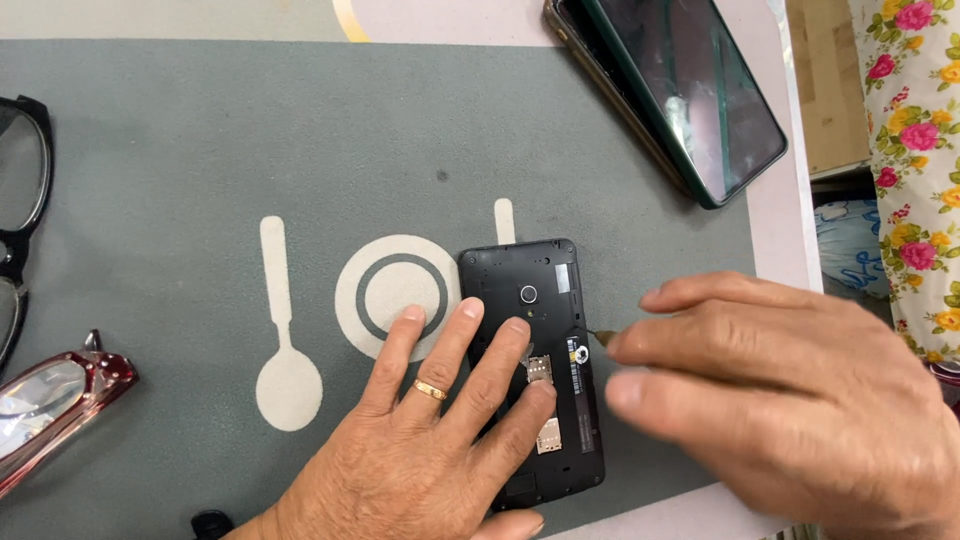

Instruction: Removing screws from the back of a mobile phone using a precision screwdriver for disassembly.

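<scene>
A: Phone (pixel 540 330), back cover off, lies flat on the grey mat (pixel 180 150), a little right of the middle, over the printed plate and spoon.

B: What's holding it?

A: The left hand (pixel 420 440) lies spread flat, fingers pressing on the phone's left half, ring finger on the mat beside it. It grips nothing; it only pins.

B: And the right hand (pixel 790 390)?

A: Fingers drawn together, pinching a thin tool (pixel 603 335); only its tip shows, at the phone's right edge.

B: How would it handle?

A: Light and stiff, I'd judge, but the bare inside looks delicate: card slots, camera lens. Best held by the outer rim, or pressed flat as now.

B: Anything else about?

A: Another phone (pixel 680 90), in a dark green case, far right; black glasses (pixel 20 190) and red glasses (pixel 50 400) at the left edge.
</scene>
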